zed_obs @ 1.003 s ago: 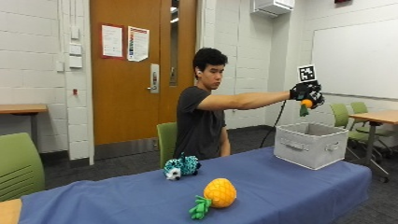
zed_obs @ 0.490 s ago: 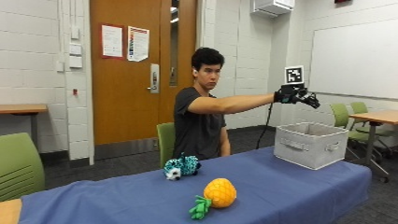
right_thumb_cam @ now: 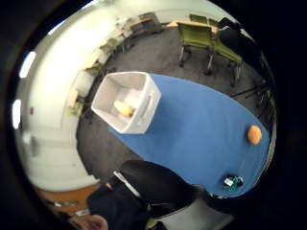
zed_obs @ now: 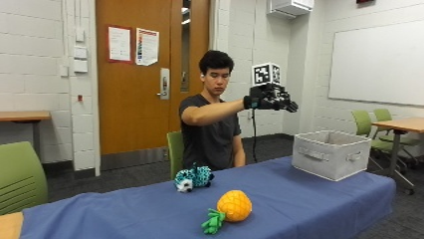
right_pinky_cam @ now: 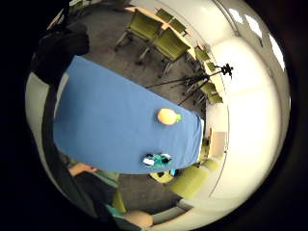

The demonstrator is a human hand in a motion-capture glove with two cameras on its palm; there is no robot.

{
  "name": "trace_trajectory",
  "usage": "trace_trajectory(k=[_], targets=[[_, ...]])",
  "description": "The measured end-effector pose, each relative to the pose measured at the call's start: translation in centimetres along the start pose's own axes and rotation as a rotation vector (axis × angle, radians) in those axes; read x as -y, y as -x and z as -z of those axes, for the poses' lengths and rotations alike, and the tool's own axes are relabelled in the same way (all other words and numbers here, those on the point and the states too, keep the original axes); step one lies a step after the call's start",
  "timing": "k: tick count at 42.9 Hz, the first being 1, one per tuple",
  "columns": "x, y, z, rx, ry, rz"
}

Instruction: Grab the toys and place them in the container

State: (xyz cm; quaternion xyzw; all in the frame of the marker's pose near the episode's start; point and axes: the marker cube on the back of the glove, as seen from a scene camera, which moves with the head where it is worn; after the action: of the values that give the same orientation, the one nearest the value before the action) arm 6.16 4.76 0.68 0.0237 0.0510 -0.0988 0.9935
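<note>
My gloved right hand [zed_obs: 270,101] is raised at shoulder height with relaxed fingers and holds nothing. It hangs left of and well above the pale fabric container [zed_obs: 331,153], which stands on the right end of the blue table [zed_obs: 318,199]. In the thumb side palm view a yellow-orange toy [right_thumb_cam: 123,108] lies inside the container [right_thumb_cam: 125,100]. A pineapple toy [zed_obs: 232,206] lies near the table's front edge. A teal and white plush toy [zed_obs: 194,178] sits near the table's back edge, in front of the person. Both also show as the pineapple toy [right_pinky_cam: 167,116] and the plush toy [right_pinky_cam: 156,160].
Green chairs [zed_obs: 20,177] stand around the table, and a second desk [zed_obs: 404,124] with chairs is at the right. A tripod [right_pinky_cam: 202,79] stands on the floor beyond the table. Bare blue cloth [right_thumb_cam: 201,129] lies between the container and the two toys.
One second ago my hand held an orange toy above the container. It has let go of it and has drawn back toward the person, away from the container.
</note>
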Motion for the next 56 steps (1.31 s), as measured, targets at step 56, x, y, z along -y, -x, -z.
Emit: trace_trajectory(k=[56], targets=[[-26.8,-22.7,-26.4,0.091,0.26,-0.307]])
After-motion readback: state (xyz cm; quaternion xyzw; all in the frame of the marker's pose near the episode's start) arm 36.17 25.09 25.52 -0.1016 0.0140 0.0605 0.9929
